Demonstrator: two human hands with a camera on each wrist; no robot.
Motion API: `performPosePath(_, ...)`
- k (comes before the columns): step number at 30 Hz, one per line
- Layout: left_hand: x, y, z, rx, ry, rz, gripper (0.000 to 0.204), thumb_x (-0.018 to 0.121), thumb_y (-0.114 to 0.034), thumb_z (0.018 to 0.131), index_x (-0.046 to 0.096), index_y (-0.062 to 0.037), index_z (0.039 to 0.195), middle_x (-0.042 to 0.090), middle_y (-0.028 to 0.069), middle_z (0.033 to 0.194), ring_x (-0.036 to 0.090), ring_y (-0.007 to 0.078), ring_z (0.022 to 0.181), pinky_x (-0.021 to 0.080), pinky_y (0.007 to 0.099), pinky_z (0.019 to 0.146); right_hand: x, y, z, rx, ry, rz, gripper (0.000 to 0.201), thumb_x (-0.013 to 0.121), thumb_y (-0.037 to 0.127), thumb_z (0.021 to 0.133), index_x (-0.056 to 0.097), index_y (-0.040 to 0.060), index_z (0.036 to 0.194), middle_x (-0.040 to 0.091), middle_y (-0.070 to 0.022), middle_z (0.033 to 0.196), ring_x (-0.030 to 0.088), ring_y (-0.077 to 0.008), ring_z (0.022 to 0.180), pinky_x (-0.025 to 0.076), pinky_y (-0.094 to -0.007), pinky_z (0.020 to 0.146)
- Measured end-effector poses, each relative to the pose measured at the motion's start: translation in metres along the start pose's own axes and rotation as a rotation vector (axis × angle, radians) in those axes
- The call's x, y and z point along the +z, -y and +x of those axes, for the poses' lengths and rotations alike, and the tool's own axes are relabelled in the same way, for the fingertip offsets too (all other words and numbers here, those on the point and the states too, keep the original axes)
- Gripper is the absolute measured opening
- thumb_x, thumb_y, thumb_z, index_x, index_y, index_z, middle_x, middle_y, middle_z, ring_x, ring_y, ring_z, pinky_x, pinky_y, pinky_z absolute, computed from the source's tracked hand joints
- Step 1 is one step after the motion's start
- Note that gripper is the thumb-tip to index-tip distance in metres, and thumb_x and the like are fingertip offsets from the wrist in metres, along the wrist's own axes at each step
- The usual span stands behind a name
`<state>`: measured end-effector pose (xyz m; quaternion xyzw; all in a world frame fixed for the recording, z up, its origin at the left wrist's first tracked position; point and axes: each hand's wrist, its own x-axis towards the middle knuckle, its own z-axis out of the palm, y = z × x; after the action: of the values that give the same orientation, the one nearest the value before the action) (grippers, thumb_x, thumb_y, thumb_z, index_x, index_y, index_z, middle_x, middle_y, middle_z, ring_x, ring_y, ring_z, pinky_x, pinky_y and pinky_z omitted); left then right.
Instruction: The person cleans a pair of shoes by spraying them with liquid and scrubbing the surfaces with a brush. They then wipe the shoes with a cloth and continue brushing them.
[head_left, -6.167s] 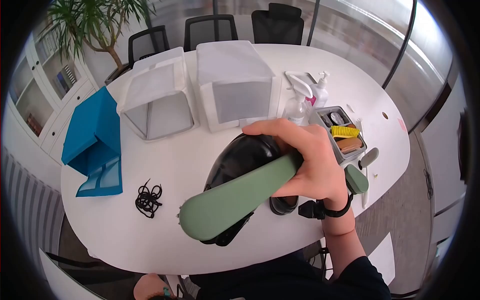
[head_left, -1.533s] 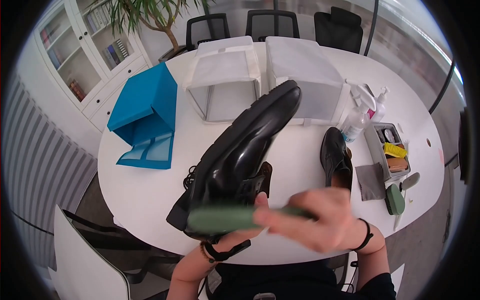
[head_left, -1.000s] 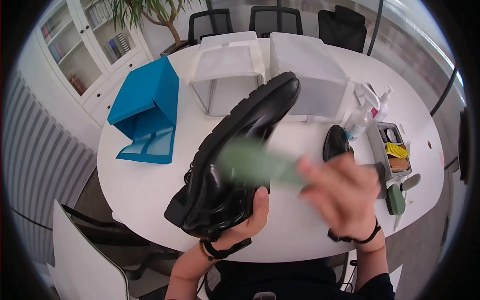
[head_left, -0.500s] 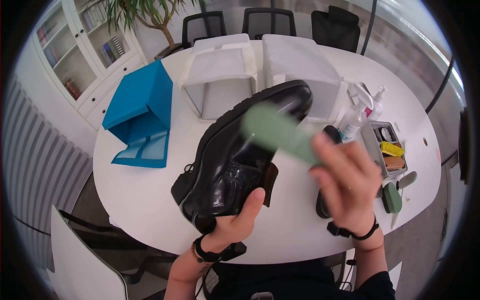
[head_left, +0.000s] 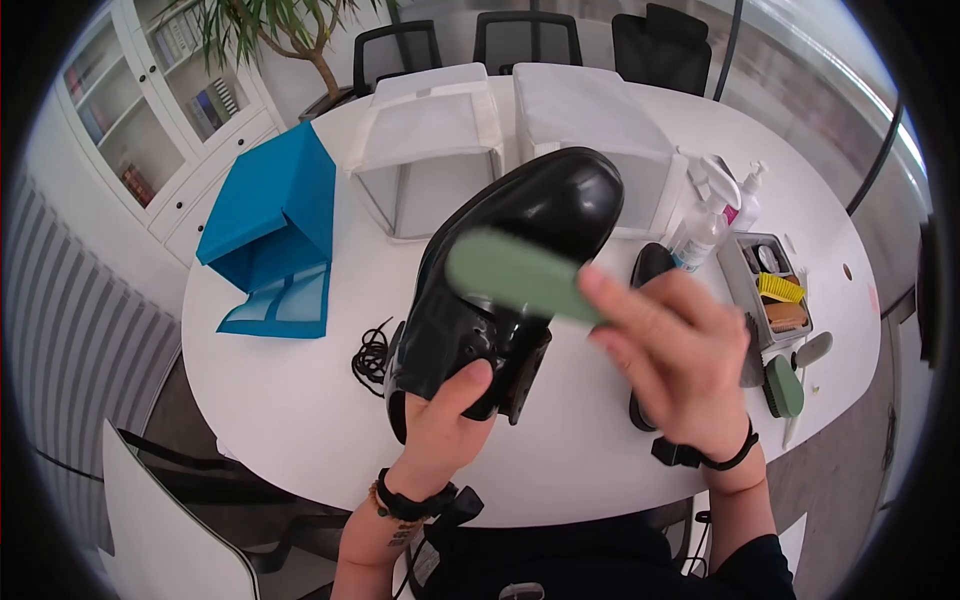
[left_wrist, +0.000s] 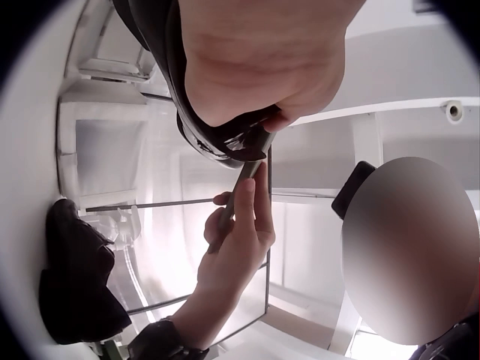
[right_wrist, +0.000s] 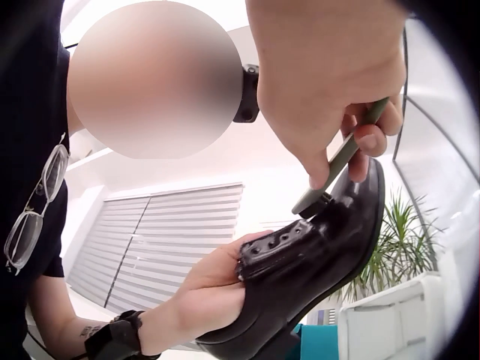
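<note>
My left hand [head_left: 435, 430] holds a black leather shoe [head_left: 575, 195] raised over the table. Its thumb lies on the upper near the lace holes, and the other fingers are hidden in or behind the shoe. The toe points away and to the right. Between thumb and fingers, my right hand [head_left: 690, 355] pinches the narrow end of a green-handled shoe brush [head_left: 510, 275]. In the right wrist view, the brush's short dark bristles [right_wrist: 316, 206] meet the shoe's upper just ahead of the lace holes. A matching black shoe [head_left: 653, 263] stands on the table, partly behind my right hand.
Black laces [head_left: 371, 357] lie left of the held shoe. Further left is a blue fabric box [head_left: 270, 200]; two white boxes [head_left: 425, 130] stand behind. At right are a spray bottle [head_left: 700, 235], a grey care-kit tray [head_left: 740, 285] and another green brush [head_left: 785, 387].
My left hand has come into view and taken hold of the shoe. It has lately turned the shoe's upper more upward. My right hand has swept the brush back and forth across it.
</note>
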<state>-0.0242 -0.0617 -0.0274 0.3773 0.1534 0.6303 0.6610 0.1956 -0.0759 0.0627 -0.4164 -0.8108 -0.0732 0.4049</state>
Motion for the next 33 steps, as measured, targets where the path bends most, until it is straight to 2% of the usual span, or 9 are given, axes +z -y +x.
performPosePath(3,-0.003,-0.004,0.001,-0.076,0.031,-0.163,0.054,0.058,0.000,0.094,0.046,-0.0050,0.146,0.058,0.0101,0.136,0.060,0.0240,0.123,0.049,0.0390,0.101,-0.004,-0.014,0.005,0.101,-0.228,-0.070,0.053,0.079,0.004,0.080,0.071,0.0139,0.131,0.051,-0.0044,0.072,0.049,-0.0201,0.058,0.041,-0.0324,0.051)
performPosePath(5,-0.005,-0.005,0.002,-0.195,0.012,-0.299,0.052,0.056,-0.006,0.097,0.045,-0.0044,0.148,0.057,0.0122,0.140,0.059,0.0263,0.126,0.050,0.0399,0.102,-0.008,-0.011,0.004,0.136,-0.210,-0.070,0.052,0.078,0.002,0.080,0.071,0.0142,0.131,0.051,-0.0056,0.072,0.049,-0.0199,0.058,0.041,-0.0319,0.052)
performPosePath(8,-0.009,-0.005,0.006,-0.247,0.034,-0.440,0.053,0.054,-0.010,0.099,0.042,-0.0031,0.150,0.056,0.0145,0.143,0.057,0.0287,0.129,0.049,0.0418,0.104,-0.011,-0.007,0.003,0.045,0.182,0.083,0.049,0.075,0.001,0.082,0.071,0.0118,0.130,0.052,-0.0074,0.072,0.050,-0.0203,0.058,0.042,-0.0319,0.054)
performPosePath(12,-0.015,-0.004,0.009,-0.298,0.039,-0.520,0.054,0.052,-0.011,0.100,0.038,-0.0017,0.152,0.054,0.0158,0.146,0.056,0.0294,0.130,0.048,0.0430,0.107,-0.005,-0.014,0.009,0.175,-0.136,-0.007,0.048,0.076,0.004,0.082,0.072,0.0113,0.128,0.053,-0.0086,0.071,0.050,-0.0229,0.057,0.043,-0.0334,0.054)
performPosePath(16,-0.015,-0.002,0.009,-0.315,0.053,-0.540,0.055,0.052,-0.010,0.099,0.038,-0.0025,0.152,0.053,0.0157,0.146,0.055,0.0293,0.132,0.045,0.0435,0.110,-0.012,-0.022,0.003,0.017,0.156,0.132,0.048,0.077,0.006,0.080,0.072,0.0118,0.128,0.053,-0.0083,0.071,0.050,-0.0219,0.057,0.042,-0.0325,0.054)
performPosePath(18,-0.014,-0.001,0.006,-0.319,0.069,-0.540,0.056,0.053,-0.010,0.099,0.038,-0.0026,0.153,0.052,0.0155,0.147,0.054,0.0293,0.133,0.045,0.0433,0.110,-0.012,-0.019,0.004,0.058,0.115,0.126,0.048,0.078,0.007,0.080,0.073,0.0120,0.128,0.053,-0.0080,0.071,0.050,-0.0218,0.057,0.042,-0.0325,0.054)
performPosePath(21,-0.009,0.002,0.001,-0.232,0.091,-0.415,0.061,0.056,-0.005,0.096,0.036,-0.0027,0.154,0.050,0.0142,0.149,0.052,0.0284,0.136,0.043,0.0430,0.112,-0.012,-0.015,0.005,0.115,-0.027,0.095,0.048,0.078,0.009,0.080,0.073,0.0121,0.128,0.052,-0.0076,0.070,0.048,-0.0213,0.055,0.040,-0.0323,0.053)
performPosePath(24,-0.002,0.002,-0.001,0.026,0.113,0.049,0.067,0.066,0.001,0.091,0.038,-0.0025,0.153,0.052,0.0094,0.144,0.052,0.0202,0.131,0.041,0.0390,0.112,-0.017,-0.010,0.002,0.041,0.128,0.128,0.047,0.077,0.008,0.081,0.073,0.0129,0.127,0.053,-0.0059,0.070,0.049,-0.0199,0.055,0.041,-0.0319,0.051)
performPosePath(33,-0.014,0.007,-0.010,0.241,0.263,0.505,0.049,0.067,0.008,0.090,0.054,0.0006,0.137,0.063,0.0074,0.125,0.062,0.0161,0.112,0.052,0.0313,0.093,-0.018,-0.006,0.002,-0.020,0.275,0.281,0.045,0.079,0.018,0.081,0.075,0.0150,0.125,0.054,-0.0029,0.069,0.053,-0.0167,0.056,0.043,-0.0306,0.050)
